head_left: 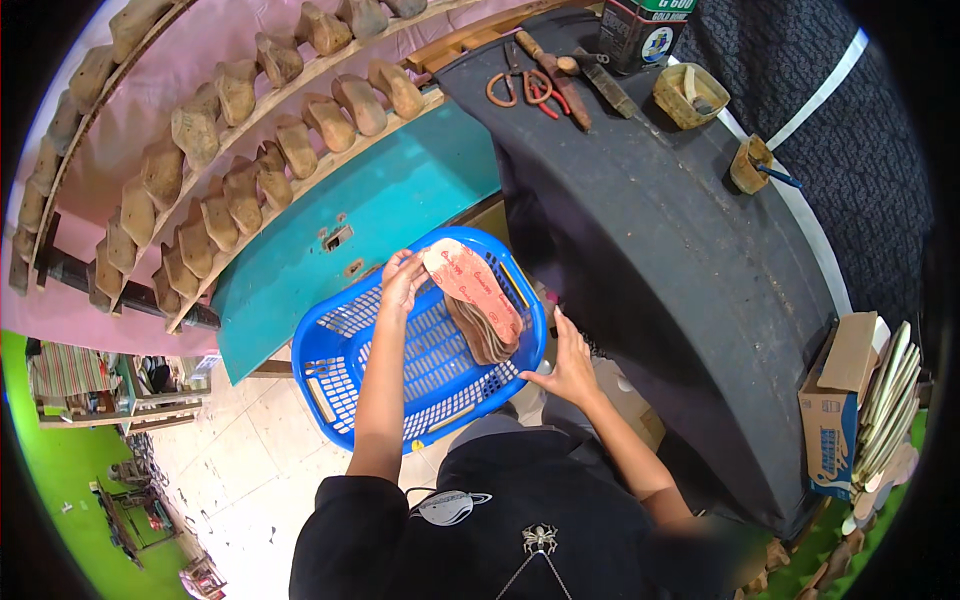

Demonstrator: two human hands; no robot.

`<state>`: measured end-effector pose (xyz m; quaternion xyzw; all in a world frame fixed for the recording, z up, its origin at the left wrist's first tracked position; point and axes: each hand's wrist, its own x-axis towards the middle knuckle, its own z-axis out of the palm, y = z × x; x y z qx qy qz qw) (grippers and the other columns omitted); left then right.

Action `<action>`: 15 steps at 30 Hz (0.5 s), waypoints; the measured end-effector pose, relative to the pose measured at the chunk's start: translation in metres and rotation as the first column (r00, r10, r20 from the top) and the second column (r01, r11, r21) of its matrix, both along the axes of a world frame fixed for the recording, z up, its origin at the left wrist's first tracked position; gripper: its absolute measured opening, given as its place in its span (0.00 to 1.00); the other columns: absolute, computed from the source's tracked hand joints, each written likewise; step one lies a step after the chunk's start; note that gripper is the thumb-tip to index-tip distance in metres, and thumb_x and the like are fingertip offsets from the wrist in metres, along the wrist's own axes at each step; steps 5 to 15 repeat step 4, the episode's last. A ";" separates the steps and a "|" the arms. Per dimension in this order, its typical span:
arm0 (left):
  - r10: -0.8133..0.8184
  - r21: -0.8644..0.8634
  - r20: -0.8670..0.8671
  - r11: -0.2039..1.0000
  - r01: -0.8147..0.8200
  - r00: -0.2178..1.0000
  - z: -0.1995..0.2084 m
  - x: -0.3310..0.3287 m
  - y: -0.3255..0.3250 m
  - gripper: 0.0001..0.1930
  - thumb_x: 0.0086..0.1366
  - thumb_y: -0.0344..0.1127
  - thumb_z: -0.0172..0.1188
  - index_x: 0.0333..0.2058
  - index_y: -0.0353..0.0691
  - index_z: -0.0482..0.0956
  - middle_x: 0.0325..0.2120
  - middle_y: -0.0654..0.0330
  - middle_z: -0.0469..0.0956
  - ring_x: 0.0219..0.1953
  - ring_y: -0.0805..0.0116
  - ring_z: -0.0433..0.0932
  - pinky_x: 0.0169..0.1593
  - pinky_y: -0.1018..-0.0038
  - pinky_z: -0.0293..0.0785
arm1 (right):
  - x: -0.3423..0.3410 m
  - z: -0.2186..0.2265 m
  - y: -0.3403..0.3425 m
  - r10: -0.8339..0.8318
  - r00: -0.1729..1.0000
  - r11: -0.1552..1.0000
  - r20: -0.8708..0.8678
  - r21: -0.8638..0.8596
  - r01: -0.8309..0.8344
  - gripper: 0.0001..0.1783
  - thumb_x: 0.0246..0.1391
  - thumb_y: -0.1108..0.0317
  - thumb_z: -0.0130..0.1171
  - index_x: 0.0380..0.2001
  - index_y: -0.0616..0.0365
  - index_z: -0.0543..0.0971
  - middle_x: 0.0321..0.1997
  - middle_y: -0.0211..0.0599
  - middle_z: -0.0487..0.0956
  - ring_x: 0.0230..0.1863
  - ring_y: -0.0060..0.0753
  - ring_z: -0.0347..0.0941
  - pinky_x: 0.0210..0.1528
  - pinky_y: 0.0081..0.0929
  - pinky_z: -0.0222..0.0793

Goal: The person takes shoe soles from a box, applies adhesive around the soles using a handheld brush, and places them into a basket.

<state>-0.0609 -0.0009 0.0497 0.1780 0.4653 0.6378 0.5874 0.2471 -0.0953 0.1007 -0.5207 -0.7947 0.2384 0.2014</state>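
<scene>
A blue plastic basket (316, 395) with slotted sides sits in front of me. Inside it lies a stack of tan shoe insoles (478, 338), with their edges fanned out. On top is a pale insole (470, 278) printed in red, its narrow end raised toward the left. My left hand (402, 282) reaches over the basket and pinches that insole by its left end. Beside the basket's right rim is my right hand (568, 368), its thumb and fingers spread apart. The thumb is close to the rim, and I see nothing in that hand.
To the right, a black-covered table (640, 170) holds scissors (512, 88), red-handled pliers (555, 95), a tin can (645, 35) and two small containers. A cardboard box (835, 400) stands at its near end. Wooden shoe lasts (240, 95) line shelves at the left, above a teal panel (390, 195).
</scene>
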 end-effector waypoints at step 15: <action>-0.074 -0.115 -0.070 0.991 0.066 0.995 -0.052 -0.008 0.002 0.12 0.54 0.28 0.54 0.35 0.45 0.61 0.39 0.51 0.72 0.39 0.61 0.73 0.40 0.67 0.72 | -0.013 -0.030 -0.005 0.027 0.999 0.992 0.041 -0.125 -0.021 0.61 0.23 0.48 0.67 0.57 0.59 0.42 0.57 0.48 0.53 0.57 0.51 0.50 0.54 0.43 0.50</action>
